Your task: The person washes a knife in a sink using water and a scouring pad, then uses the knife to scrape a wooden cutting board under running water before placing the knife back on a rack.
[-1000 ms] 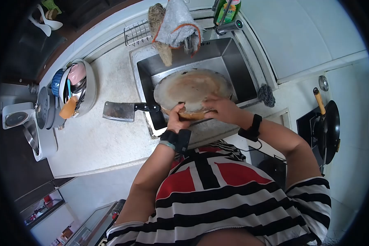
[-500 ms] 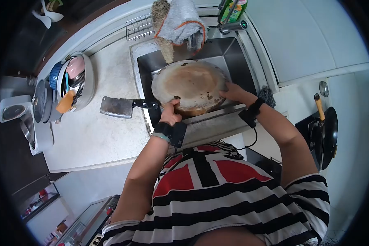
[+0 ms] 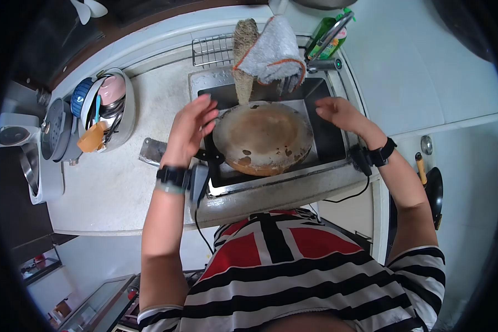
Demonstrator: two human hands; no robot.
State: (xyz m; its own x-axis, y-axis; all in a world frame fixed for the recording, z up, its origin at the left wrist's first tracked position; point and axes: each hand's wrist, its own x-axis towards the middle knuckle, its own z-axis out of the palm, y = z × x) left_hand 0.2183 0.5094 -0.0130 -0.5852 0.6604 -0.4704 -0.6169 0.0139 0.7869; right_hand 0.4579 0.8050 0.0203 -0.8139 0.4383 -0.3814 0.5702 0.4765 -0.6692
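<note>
A round, worn cutting board [image 3: 263, 135] with stained and dark-chipped patches lies in the steel sink [image 3: 329, 130]. My left hand [image 3: 192, 126] is raised at the board's left side, fingers apart and holding nothing. To the right of the board, my right hand [image 3: 339, 112] hovers over the sink with its fingers loosely curled and apart from the board. A cleaver [image 3: 152, 150] lies on the counter, partly hidden behind my left hand and wrist; its black handle [image 3: 211, 157] reaches over the sink's edge.
A loofah [image 3: 243, 61] and a white cloth with orange trim [image 3: 276, 52] hang at the faucet. Green detergent bottles [image 3: 329, 39] stand behind the tap. On the left counter sits a white basin [image 3: 128, 110] of bowls and utensils. A wire rack [image 3: 211, 51] is at the back.
Both hands have let go of the cutting board and moved up and outward, one to each side. The board stays in the sink. The camera view has shifted slightly.
</note>
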